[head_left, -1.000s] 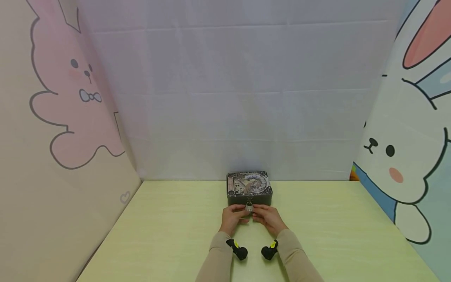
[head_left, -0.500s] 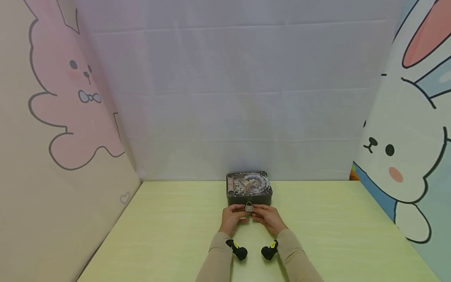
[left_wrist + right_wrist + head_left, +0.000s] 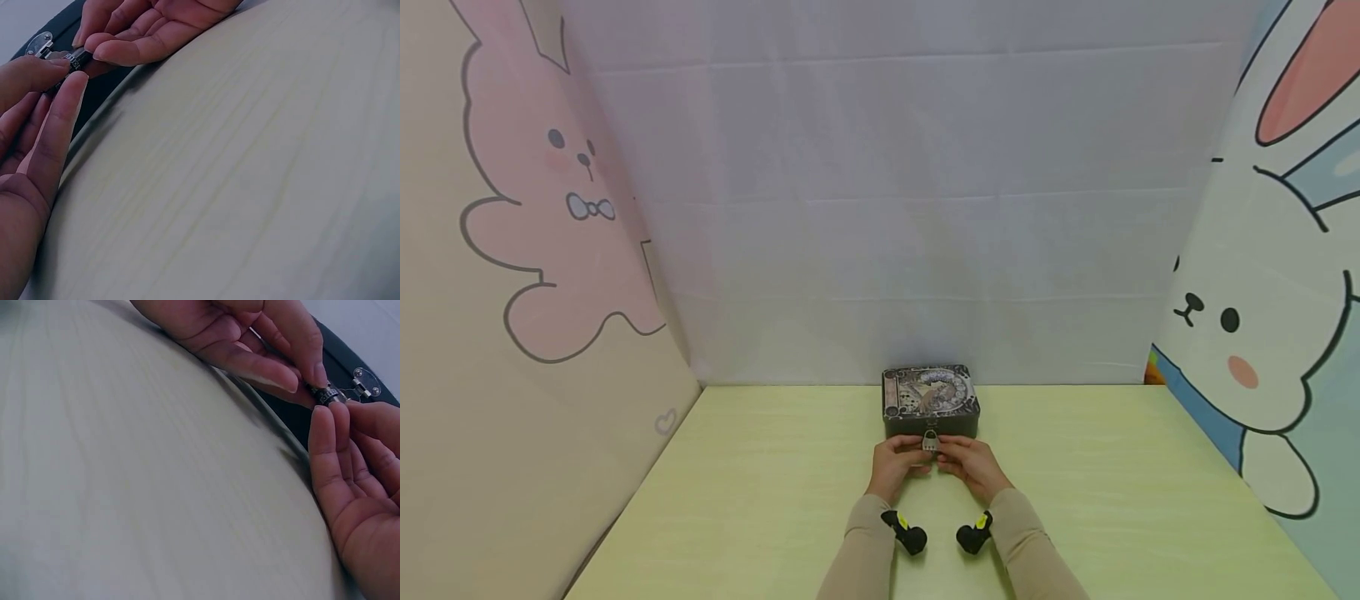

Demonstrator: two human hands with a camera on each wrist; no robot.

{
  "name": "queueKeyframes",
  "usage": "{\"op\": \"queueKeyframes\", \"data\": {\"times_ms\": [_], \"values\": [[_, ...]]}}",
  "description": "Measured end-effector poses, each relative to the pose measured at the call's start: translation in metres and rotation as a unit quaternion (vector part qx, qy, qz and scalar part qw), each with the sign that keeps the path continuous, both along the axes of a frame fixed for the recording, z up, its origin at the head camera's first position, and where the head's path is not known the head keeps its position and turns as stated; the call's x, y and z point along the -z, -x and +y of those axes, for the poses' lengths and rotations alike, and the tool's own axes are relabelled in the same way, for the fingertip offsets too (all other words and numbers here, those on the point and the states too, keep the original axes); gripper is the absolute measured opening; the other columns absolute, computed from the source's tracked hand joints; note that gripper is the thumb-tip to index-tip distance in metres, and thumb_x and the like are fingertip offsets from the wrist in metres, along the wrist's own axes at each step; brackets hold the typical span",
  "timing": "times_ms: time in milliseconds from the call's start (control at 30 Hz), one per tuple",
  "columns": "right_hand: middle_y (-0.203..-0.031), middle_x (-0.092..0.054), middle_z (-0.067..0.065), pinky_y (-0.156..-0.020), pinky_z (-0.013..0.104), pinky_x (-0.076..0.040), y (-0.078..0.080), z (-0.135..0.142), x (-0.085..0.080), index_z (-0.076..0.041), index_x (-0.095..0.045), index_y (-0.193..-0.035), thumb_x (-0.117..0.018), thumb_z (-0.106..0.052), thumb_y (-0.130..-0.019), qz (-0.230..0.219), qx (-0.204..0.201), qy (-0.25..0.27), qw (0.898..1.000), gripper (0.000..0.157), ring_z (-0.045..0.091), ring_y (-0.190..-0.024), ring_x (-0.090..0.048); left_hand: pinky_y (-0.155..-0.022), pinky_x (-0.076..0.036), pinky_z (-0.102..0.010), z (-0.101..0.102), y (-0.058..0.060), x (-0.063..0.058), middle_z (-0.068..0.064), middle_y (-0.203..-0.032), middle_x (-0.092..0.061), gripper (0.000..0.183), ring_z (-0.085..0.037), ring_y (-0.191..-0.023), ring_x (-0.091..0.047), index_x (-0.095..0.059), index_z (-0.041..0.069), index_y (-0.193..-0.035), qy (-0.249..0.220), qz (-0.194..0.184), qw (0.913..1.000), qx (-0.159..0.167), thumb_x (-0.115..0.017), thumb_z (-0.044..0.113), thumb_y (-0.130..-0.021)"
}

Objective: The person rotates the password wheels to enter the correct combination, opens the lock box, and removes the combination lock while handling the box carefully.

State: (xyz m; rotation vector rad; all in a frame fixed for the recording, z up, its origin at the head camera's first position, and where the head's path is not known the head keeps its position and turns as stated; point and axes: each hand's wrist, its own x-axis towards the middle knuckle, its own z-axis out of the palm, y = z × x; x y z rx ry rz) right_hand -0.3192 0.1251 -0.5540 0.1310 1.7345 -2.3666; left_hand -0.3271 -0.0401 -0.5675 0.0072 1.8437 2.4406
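A small dark box point(image 3: 929, 396) with a printed lid stands at the back of the table, its lid down. From the metal hasp point(image 3: 365, 384) on its front hangs a combination padlock point(image 3: 931, 441) with number dials. My left hand point(image 3: 895, 467) pinches the padlock from the left, its thumb on the dial side in the left wrist view. On the other side my right hand point(image 3: 976, 467) pinches it too, fingertips point(image 3: 338, 419) against the lock body. The dial digits are too small to read, and fingers partly cover the lock.
The box sits close to the white cloth backdrop point(image 3: 925, 208). Pale green table surface point(image 3: 760, 500) spreads around the arms. Side panels with a pink rabbit point(image 3: 565, 233) and a white rabbit point(image 3: 1247, 333) flank the table. Black camera mounts point(image 3: 912, 536) are on both wrists.
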Motion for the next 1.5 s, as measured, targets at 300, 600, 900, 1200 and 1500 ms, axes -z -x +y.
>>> {"op": "queueKeyframes", "data": {"times_ms": [300, 600, 900, 1200, 1500], "values": [[-0.095, -0.066, 0.008, -0.073, 0.026, -0.061, -0.001, -0.001, 0.001, 0.020, -0.050, -0.131, -0.056, 0.002, -0.099, 0.006, 0.003, 0.005, 1.000, 0.038, 0.013, -0.076, -0.066, -0.065, -0.064, -0.036, 0.001, 0.000, 0.001, -0.015, -0.091, -0.071, 0.029, -0.020, -0.072, -0.070, -0.065, -0.017, -0.110, 0.000, 0.006, 1.0000, -0.004, -0.072, -0.015, -0.082], [-0.095, -0.066, 0.008, -0.074, 0.025, -0.060, 0.000, 0.001, 0.001, 0.021, -0.046, -0.134, -0.055, 0.002, -0.100, 0.004, -0.009, 0.002, 1.000, 0.040, 0.012, -0.078, -0.065, -0.065, -0.064, -0.036, 0.000, -0.013, -0.019, -0.016, -0.090, -0.071, 0.027, -0.021, -0.071, -0.071, -0.064, -0.020, -0.107, -0.008, 0.015, 0.9999, -0.001, -0.071, -0.016, -0.082], [-0.096, -0.065, 0.009, -0.074, 0.025, -0.060, 0.000, 0.000, 0.001, 0.020, -0.048, -0.132, -0.055, 0.003, -0.099, 0.003, -0.004, 0.005, 1.000, 0.038, 0.013, -0.077, -0.066, -0.064, -0.064, -0.036, 0.000, -0.016, -0.022, -0.017, -0.092, -0.071, 0.027, -0.024, -0.072, -0.071, -0.065, -0.018, -0.108, 0.004, 0.019, 0.9998, -0.002, -0.072, -0.013, -0.082], [-0.094, -0.065, 0.008, -0.072, 0.025, -0.060, 0.002, -0.001, 0.002, 0.020, -0.049, -0.132, -0.055, 0.004, -0.098, -0.003, 0.003, 0.007, 1.000, 0.037, 0.012, -0.075, -0.065, -0.063, -0.063, -0.035, 0.001, -0.001, 0.000, -0.012, -0.089, -0.071, 0.027, -0.020, -0.076, -0.070, -0.065, -0.017, -0.109, -0.002, -0.003, 1.0000, -0.007, -0.072, -0.013, -0.083], [-0.093, -0.067, 0.008, -0.072, 0.026, -0.060, 0.001, -0.002, 0.003, 0.018, -0.052, -0.131, -0.059, 0.002, -0.097, -0.001, 0.015, 0.001, 1.000, 0.038, 0.013, -0.076, -0.065, -0.065, -0.064, -0.038, -0.001, -0.002, -0.002, -0.014, -0.093, -0.072, 0.027, -0.020, -0.076, -0.071, -0.065, -0.016, -0.111, -0.011, -0.011, 0.9999, -0.006, -0.070, -0.010, -0.086]]}}
